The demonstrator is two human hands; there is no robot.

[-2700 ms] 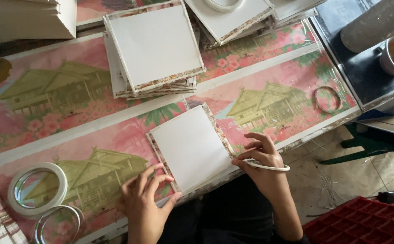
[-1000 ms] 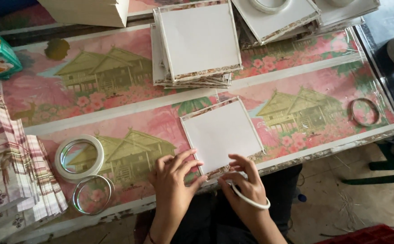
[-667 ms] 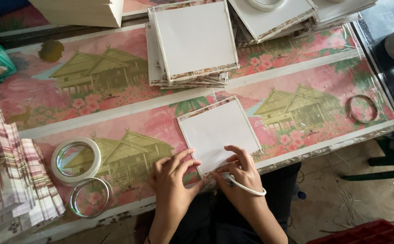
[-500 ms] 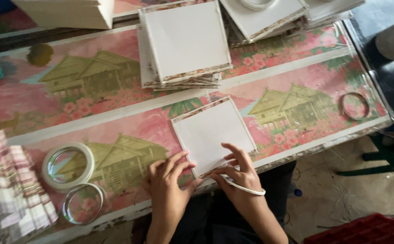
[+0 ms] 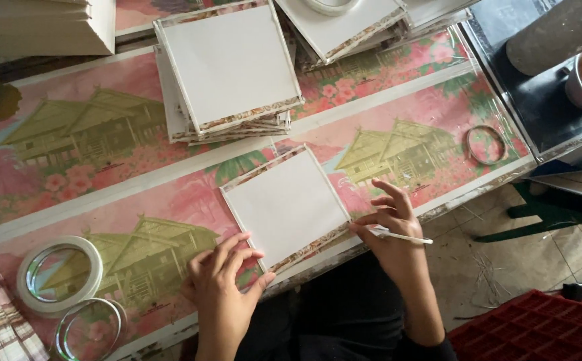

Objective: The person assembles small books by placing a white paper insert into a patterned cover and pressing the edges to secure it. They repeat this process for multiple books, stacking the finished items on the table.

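White square panel (image 5: 287,204) is lying flat near the table's front edge (image 5: 438,208) — tilted, its near corner almost at the lip. Left hand (image 5: 221,284) is spreading open, fingertips pressing the panel's lower-left edge. Right hand (image 5: 391,230) is pinching the panel's right corner, a thin white ring (image 5: 401,236) hanging on it. Behind the panel, a stack of like panels (image 5: 227,73); bare floral tablecloth (image 5: 404,134) to its right. Tape rolls (image 5: 60,274) left of it — lower one partly cut off.
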